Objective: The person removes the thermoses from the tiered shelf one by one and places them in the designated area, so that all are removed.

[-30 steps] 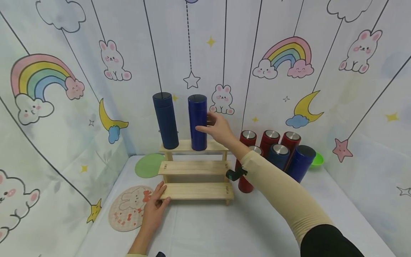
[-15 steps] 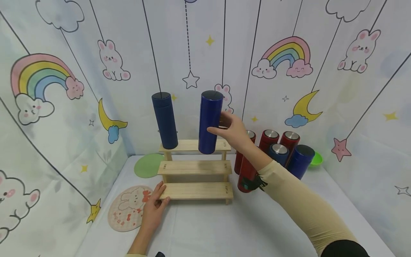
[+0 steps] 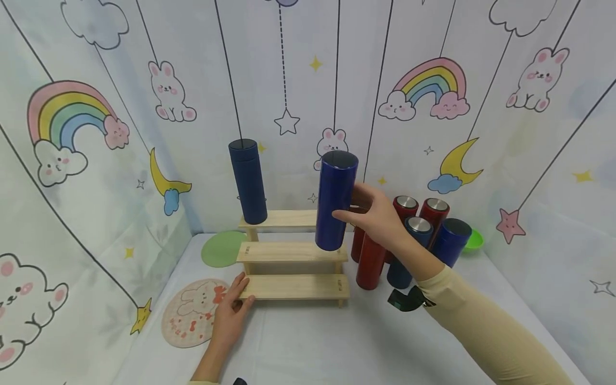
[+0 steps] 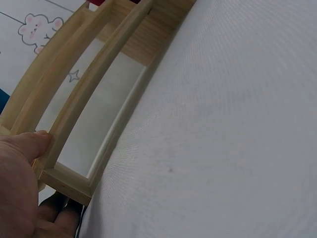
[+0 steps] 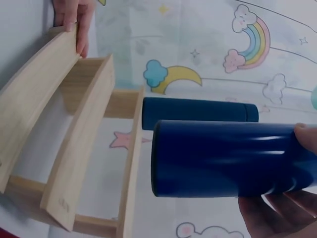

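My right hand (image 3: 377, 216) grips a glossy blue thermos (image 3: 335, 200) from its right side, thumb in front. The thermos is held upright in the air, in front of the right part of a three-step wooden rack (image 3: 293, 251). In the right wrist view the thermos (image 5: 223, 158) lies across the picture, with fingers (image 5: 265, 218) around its body. My left hand (image 3: 230, 315) holds the left end of the rack's lowest step. In the left wrist view its thumb (image 4: 32, 144) lies against the wood and other fingers reach round the end. A matte dark blue thermos (image 3: 248, 182) stands on the top step's left.
Right of the rack stand several red thermoses (image 3: 369, 262), a dark blue one (image 3: 417, 227) and another glossy blue one (image 3: 452, 240). A bright green bowl (image 3: 475, 239) is behind them. A green round mat (image 3: 221, 248) and a pink rabbit mat (image 3: 185, 321) lie left.
The right hand has lifted the glossy blue thermos off the top step and brought it to the right, then lower and nearer. The left hand has stayed at the rack.
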`<state>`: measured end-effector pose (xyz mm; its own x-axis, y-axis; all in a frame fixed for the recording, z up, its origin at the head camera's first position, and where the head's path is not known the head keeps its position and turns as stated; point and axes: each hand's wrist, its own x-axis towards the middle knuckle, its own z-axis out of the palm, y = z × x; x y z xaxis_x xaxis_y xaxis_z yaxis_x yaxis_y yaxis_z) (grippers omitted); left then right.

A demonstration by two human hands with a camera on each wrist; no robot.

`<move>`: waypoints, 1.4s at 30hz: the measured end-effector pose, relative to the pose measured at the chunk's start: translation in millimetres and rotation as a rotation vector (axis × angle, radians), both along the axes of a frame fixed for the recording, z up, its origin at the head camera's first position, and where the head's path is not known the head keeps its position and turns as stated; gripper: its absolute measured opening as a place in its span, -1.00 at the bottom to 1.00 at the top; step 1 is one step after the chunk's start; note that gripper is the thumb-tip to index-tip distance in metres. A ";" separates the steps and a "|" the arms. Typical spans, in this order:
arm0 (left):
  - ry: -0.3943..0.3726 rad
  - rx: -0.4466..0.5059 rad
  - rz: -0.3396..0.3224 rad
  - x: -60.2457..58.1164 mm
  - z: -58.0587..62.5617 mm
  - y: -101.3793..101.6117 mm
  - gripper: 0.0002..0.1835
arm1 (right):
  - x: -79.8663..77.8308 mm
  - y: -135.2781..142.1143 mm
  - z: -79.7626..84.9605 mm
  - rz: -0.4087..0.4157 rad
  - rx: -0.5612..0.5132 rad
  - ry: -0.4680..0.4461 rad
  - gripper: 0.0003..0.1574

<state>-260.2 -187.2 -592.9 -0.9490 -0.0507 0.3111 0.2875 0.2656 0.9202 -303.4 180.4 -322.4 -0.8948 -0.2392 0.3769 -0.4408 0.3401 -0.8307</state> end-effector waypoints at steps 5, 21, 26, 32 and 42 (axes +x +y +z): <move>-0.019 -0.028 0.012 -0.1 1.7 -1.3 -0.39 | 12.8 13.8 -5.1 -0.048 0.034 -0.003 -0.15; -0.037 -0.055 0.027 0.0 3.6 1.5 -0.39 | 50.1 48.9 -27.5 -0.087 0.081 0.001 -0.17; -0.035 -0.051 0.026 0.2 3.7 1.6 -0.40 | 60.8 57.4 -38.2 -0.093 0.091 -0.017 -0.14; -0.028 -0.048 0.027 0.6 3.4 1.2 -0.40 | 72.1 66.1 -52.5 -0.113 0.088 -0.043 -0.12; -0.042 -0.063 0.038 0.0 1.9 1.8 -0.40 | 83.7 81.4 -85.9 -0.146 0.107 -0.035 -0.11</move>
<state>-260.2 -185.4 -591.0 -0.9592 -0.0685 0.2745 0.2373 0.3334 0.9125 -219.7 261.9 -408.3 -0.9351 -0.1431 0.3243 -0.3519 0.4854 -0.8003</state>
